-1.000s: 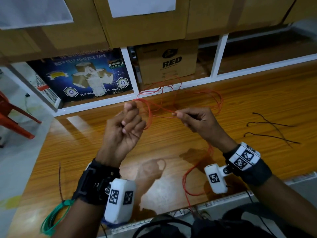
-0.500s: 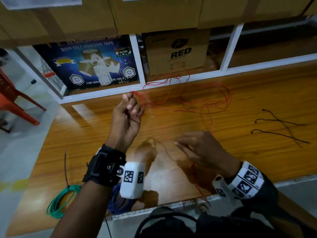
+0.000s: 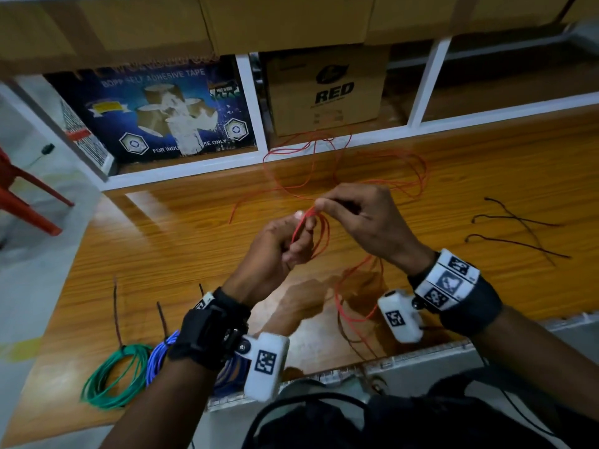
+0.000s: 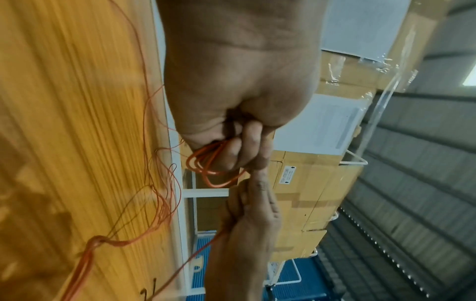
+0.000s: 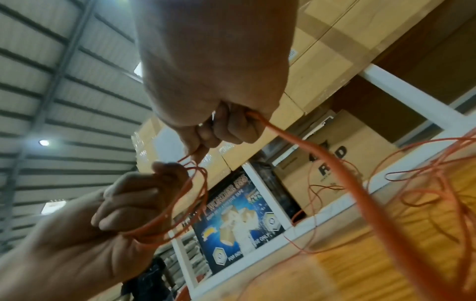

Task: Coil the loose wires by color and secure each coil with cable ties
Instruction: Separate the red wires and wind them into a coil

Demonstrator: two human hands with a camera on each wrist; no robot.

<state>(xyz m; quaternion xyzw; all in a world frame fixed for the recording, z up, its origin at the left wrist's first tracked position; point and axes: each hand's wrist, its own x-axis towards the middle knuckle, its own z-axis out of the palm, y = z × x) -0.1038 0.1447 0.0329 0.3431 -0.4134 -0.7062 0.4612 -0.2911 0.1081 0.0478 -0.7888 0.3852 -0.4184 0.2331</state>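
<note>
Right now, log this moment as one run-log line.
phase: coiling red wire | left hand: holds red loops | right hand: pinches strand | green coil, blue coil: tied

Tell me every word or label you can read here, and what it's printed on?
"RED": brown carton on the shelf.
"SELF ADHESIVE TAPE": blue box, top line.
"FOR INDU... SE ONLY": same box, bottom line, partly blurred.
"WONDER 555": same box, seen from the right wrist.
Paper labels on the upper cartons: too blurred.
Wrist tags: square codes, no words.
</note>
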